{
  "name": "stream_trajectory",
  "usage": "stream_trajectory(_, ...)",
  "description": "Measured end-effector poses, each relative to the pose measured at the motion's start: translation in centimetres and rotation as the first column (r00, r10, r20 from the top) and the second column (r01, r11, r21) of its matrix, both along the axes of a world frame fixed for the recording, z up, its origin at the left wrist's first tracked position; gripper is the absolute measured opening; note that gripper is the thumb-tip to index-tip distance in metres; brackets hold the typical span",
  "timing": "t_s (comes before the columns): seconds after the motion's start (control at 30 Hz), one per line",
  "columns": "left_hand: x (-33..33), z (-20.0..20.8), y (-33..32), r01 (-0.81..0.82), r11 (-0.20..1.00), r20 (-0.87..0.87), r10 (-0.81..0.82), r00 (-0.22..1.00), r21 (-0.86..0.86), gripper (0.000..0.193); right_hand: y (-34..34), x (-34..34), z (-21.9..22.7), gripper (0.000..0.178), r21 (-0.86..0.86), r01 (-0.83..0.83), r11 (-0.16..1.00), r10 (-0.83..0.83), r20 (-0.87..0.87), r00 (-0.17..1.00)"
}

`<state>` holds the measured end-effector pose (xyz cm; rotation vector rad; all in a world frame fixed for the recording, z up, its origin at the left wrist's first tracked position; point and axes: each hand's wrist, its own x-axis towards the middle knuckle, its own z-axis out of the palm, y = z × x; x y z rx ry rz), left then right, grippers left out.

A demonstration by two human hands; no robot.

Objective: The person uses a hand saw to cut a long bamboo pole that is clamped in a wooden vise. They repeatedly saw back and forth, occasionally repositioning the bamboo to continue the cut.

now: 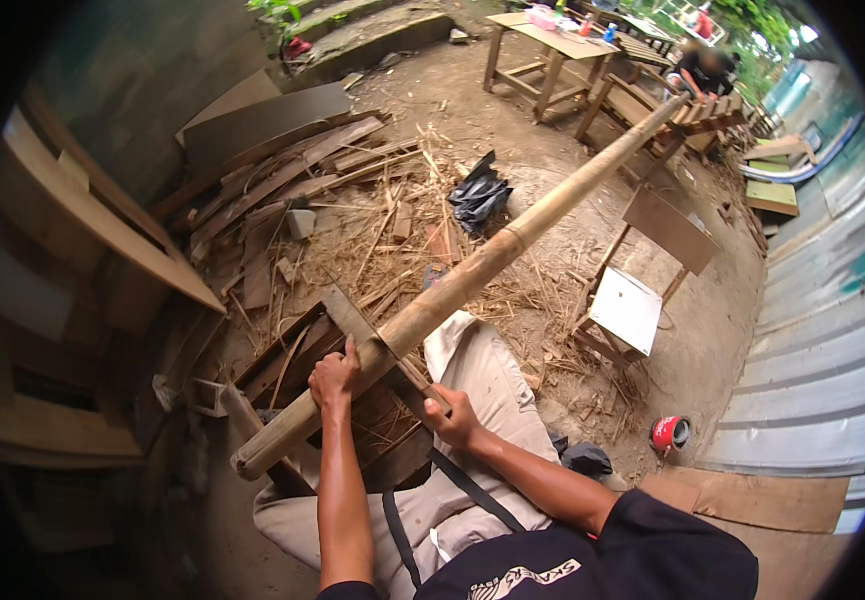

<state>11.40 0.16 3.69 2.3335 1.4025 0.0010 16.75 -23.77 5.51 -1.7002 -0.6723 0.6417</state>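
Observation:
A long bamboo pole [497,250] runs slantwise from near my left side up toward the far right. My left hand [335,376] is closed over its near part, thumb pointing up along it. My right hand [454,416] grips the handle end of what looks like a hand saw [350,318]. The saw's flat blade crosses the pole just beyond my left hand, along a dark line. Teeth cannot be made out. Under the pole, between my legs, is a dark wooden frame [387,460], partly hidden.
Scrap boards [282,180] and bamboo splinters litter the ground ahead. A black plastic bag [479,192] lies beside the pole. On the right stand a small chair [627,310], a red can [669,434] and corrugated metal sheeting [812,370]. A person [707,72] sits near the pole's far end.

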Motion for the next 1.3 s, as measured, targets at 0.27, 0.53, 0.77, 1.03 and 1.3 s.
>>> stream_trajectory(0.27, -1.1, 1.7, 0.1, 0.2, 0.979, 0.2, -0.19, 0.961, -0.033, 0.061, 0.3, -0.5, 9.0, 0.029, 0.278, 0.019, 0.96, -0.073, 0.184, 0.98)
stream_trajectory(0.53, -2.1, 0.6, -0.4, 0.499, 0.824, 0.141, -0.546, 0.826, 0.27, 0.085, -2.0, -0.8, 6.4, 0.034, 0.102, 0.105, 0.989, -0.116, 0.103, 0.988)
stream_trajectory(0.77, -1.2, 0.7, 1.4, 0.514, 0.857, 0.051, -0.515, 0.856, 0.03, 0.086, -9.8, -2.3, 6.0, 0.042, -0.059, -0.09, 0.994, 0.099, 0.156, 0.983)
stream_trajectory(1.03, -1.6, -0.3, 1.1, 0.466, 0.857, 0.002, -0.478, 0.878, 0.218, 0.082, -16.5, -1.8, 9.2, 0.029, -0.221, -0.234, 0.947, 0.29, 0.273, 0.917)
stream_trajectory(1.3, -1.4, -1.5, 1.4, 0.458, 0.847, 0.01, -0.478, 0.878, 0.271, 0.069, -17.9, -1.7, 11.0, 0.029, -0.215, -0.239, 0.947, 0.294, 0.278, 0.914)
